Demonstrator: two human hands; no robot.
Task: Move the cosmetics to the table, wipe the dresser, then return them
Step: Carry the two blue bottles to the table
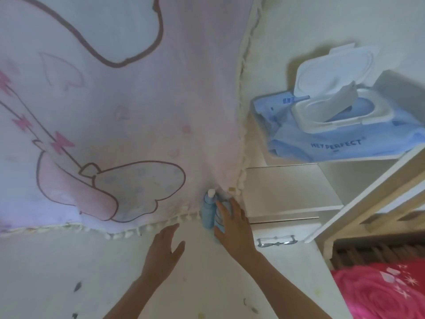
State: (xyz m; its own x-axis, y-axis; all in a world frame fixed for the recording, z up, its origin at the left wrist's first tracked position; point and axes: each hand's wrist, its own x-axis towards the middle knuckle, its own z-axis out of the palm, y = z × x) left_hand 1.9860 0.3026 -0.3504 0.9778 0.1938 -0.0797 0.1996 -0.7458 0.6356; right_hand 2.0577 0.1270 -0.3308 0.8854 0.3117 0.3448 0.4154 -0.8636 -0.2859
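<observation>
Two pale blue cosmetics bottles stand side by side at the back of a white surface (188, 284). The left bottle (207, 210) has a white cap and stands free. My right hand (234, 226) is wrapped around the right bottle (220, 221), hiding most of it. My left hand (164, 252) hovers open just left of the bottles, fingers apart, holding nothing. Both forearms reach in from the bottom edge.
A pink cartoon-printed cloth (103, 123) with a pom-pom fringe hangs behind the bottles. A blue wet-wipe pack (333, 139) with its white lid open lies on a raised white shelf at right. A small drawer with a metal handle (277, 241) sits beside my right hand. Pink bedding (379, 293) lies bottom right.
</observation>
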